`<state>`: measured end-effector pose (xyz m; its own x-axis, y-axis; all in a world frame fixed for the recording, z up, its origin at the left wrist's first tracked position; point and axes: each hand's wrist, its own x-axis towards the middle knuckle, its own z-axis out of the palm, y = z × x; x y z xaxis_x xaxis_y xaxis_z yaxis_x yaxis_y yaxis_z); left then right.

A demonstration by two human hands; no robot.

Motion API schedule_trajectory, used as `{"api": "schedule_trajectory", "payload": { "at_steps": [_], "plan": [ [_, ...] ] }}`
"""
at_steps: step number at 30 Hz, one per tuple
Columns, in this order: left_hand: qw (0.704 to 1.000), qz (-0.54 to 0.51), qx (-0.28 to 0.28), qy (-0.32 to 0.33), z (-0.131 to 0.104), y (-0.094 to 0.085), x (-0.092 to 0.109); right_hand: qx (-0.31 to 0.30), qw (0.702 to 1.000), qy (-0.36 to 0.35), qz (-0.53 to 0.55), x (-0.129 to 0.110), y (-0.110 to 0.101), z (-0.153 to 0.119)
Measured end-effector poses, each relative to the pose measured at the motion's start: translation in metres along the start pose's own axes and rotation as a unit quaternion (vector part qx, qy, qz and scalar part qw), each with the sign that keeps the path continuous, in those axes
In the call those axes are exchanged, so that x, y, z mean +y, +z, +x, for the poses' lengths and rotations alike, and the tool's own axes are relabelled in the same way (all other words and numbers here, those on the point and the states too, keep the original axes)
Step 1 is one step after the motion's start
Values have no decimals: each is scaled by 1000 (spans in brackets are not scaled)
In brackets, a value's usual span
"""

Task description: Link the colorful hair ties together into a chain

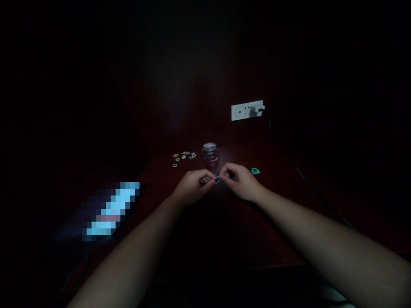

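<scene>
Both hands meet over the dark table, just in front of a small clear lidded jar (210, 152). Between the fingertips is a small pale purple band (217, 181), thin and curved. My left hand (195, 185) pinches its left side, fingers curled. From the right, my right hand (239, 179) pinches it with thumb and forefinger. Several small coloured rings (183, 157) lie scattered left of the jar. A green band or bands (255, 170) rest right of my right hand.
A bright pixelated screen (114, 211) stands at the left. A white wall socket (239, 112) with a plug is at the back right, and a dark cable (302, 174) runs down from it along the right side. Surroundings are very dark.
</scene>
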<state>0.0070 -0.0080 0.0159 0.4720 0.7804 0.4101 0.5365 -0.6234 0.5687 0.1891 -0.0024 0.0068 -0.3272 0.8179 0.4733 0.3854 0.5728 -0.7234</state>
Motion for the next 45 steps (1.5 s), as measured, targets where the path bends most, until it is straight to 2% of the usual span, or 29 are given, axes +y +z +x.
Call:
{"api": "schedule_trajectory", "payload": {
  "at_steps": [14,32,45],
  "plan": [
    [1000,3,-1,12,-1,1,-2,5,1000,-4,8,4,2,1],
    [1000,5,-8,4,0,1,-3,-21,1000,15,-6,5,2,-1],
    [998,47,31,-11,3,0,-7,-54,998,14,-17,3,2,-2]
  ]
}}
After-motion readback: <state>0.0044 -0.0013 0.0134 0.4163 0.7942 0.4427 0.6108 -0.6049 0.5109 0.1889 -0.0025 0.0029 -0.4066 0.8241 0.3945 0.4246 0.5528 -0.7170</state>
